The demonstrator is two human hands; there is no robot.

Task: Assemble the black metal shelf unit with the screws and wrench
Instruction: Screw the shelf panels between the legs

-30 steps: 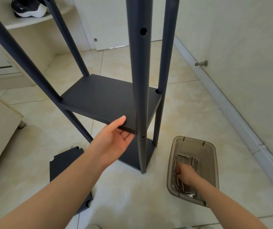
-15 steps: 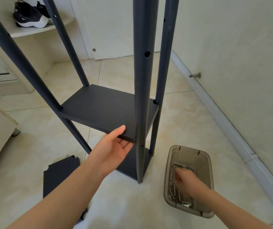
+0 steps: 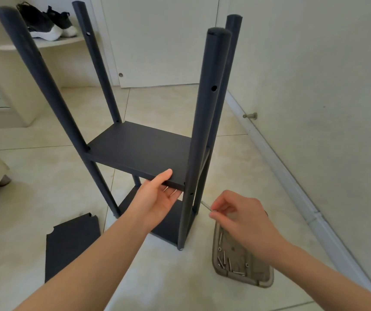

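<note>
The black metal shelf unit (image 3: 139, 149) stands upright on the tiled floor, with two shelf boards between its several round posts. My left hand (image 3: 157, 196) grips the front edge of the upper board, thumb on top and fingers underneath, just left of the near right post (image 3: 200, 140). My right hand (image 3: 240, 212) pinches a silver screw (image 3: 205, 205) a short way right of that post, level with its lower holes. No wrench is in view.
A smoky plastic tray (image 3: 242, 277) holding several screws lies on the floor under my right wrist. A loose black shelf board (image 3: 72, 243) lies flat at the lower left. A wall with a doorstop (image 3: 250, 116) runs along the right; shoes (image 3: 45, 23) sit on a shelf at the back left.
My right hand has left the tray and risen with a screw toward the near right post. My left hand stays on the upper board. The view has pulled back and up.
</note>
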